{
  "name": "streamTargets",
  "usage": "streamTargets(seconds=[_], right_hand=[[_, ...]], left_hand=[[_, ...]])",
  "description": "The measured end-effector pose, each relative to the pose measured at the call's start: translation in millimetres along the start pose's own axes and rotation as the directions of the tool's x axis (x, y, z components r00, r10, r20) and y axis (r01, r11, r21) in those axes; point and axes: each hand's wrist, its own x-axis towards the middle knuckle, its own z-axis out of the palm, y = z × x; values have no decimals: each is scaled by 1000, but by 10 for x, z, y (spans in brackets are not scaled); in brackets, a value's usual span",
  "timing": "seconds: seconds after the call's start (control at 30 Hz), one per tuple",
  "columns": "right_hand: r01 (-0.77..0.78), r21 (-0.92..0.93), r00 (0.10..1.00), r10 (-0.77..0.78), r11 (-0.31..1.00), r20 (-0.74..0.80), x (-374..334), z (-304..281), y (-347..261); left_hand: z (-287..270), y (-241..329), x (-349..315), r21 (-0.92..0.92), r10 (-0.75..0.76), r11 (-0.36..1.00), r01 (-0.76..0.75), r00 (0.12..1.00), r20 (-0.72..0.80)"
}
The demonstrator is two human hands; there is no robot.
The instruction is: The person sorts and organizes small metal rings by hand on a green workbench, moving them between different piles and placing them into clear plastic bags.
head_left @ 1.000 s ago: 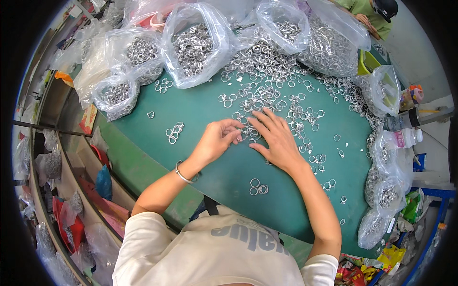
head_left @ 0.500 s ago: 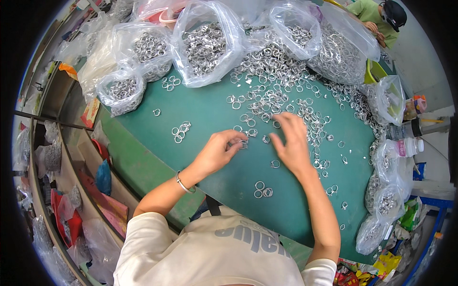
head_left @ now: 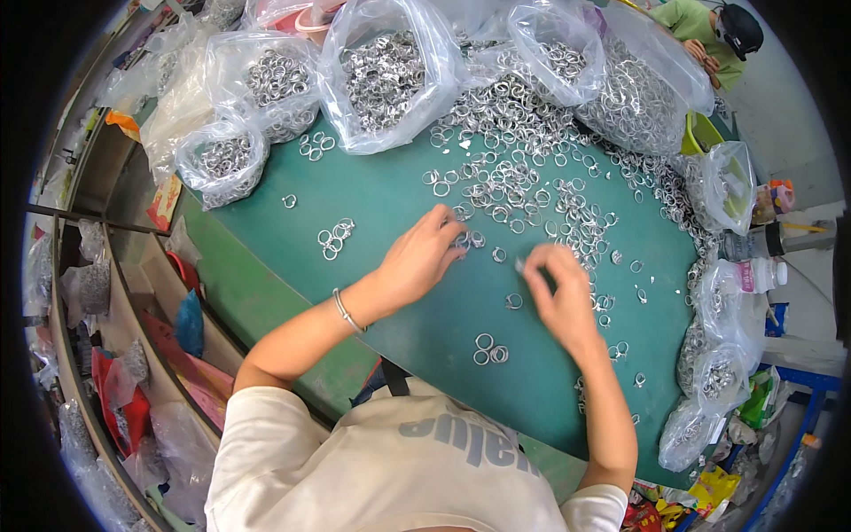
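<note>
Silver metal rings lie scattered across the green tabletop (head_left: pixel 399 372). My left hand (head_left: pixel 418 257), with a bangle (head_left: pixel 344 310) on its wrist, is curled over a few rings at the near edge of the loose spread (head_left: pixel 501 191). Its thumb and fingers close around a ring (head_left: pixel 460 239). To its right, my right hand (head_left: pixel 563 288) pinches a small, blurred silver ring (head_left: pixel 521 264) at the fingertips. Between the hands lie single rings, one (head_left: pixel 499 254) higher and one (head_left: pixel 513 301) lower. A small group of rings (head_left: pixel 483 357) sits nearer my body.
Clear plastic bags full of rings (head_left: pixel 383 80) line the far edge, beside a large heap (head_left: pixel 514 111). More bags (head_left: pixel 718 372) stand along the right edge. Small ring groups (head_left: pixel 335 238) lie at left, beside shelving (head_left: pixel 133 284). A person in green (head_left: pixel 687 31) works at far right.
My left hand has moved up toward the loose rings. My right hand has drawn down and slightly right, away from the spread, its fingers now pinched together.
</note>
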Motion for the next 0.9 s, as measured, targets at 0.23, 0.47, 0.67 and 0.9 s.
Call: streamTargets(seconds=[0.23,0.47,0.67,0.9], right_hand=[[56,-96,986,-40,994,163,-610,-96,-335],[50,-231,996,-32,972,79,-476,8,-300],[-8,-450,998,33,893,47,-564,-109,-69],[-63,-381,997,76,922,19,-685,-148,-272]], left_hand=[[-40,280,-123,-81,132,987,-136,990,-52],[422,675,-683,-60,245,970,-237,939,242],[540,723,-782,-18,234,972,-235,953,191],[695,520,-835,159,308,930,-331,939,153]])
